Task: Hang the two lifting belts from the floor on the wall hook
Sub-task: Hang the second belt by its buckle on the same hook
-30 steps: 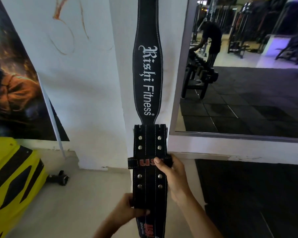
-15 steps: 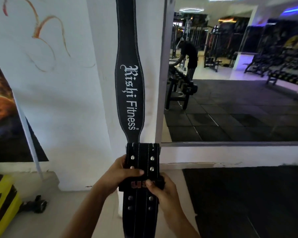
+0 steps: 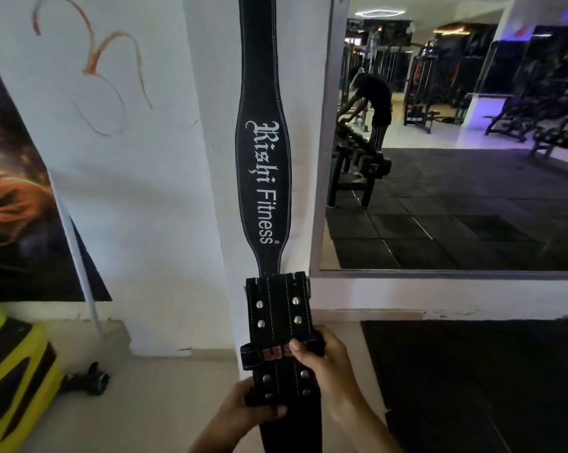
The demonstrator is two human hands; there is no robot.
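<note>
- left hand (image 3: 253,408) at 6 o'clock grips the studded belt (image 3: 281,325) by its lower edge
- that belt stands upright below the hung Rishi Fitness belt (image 3: 263,178) (hook out of view)
- right hand (image 3: 325,364) pinches its keeper loop (image 3: 259,353); best lift both hands evenly, keeping the buckle end at 12 o'clock

A large wall mirror (image 3: 456,158) filled the two o'clock area, reflecting gym racks and a bending person (image 3: 374,103). A dark poster (image 3: 11,191) hung at nine o'clock. At eight o'clock stood yellow equipment (image 3: 11,371), a small dumbbell (image 3: 86,382) just beside it.
</note>
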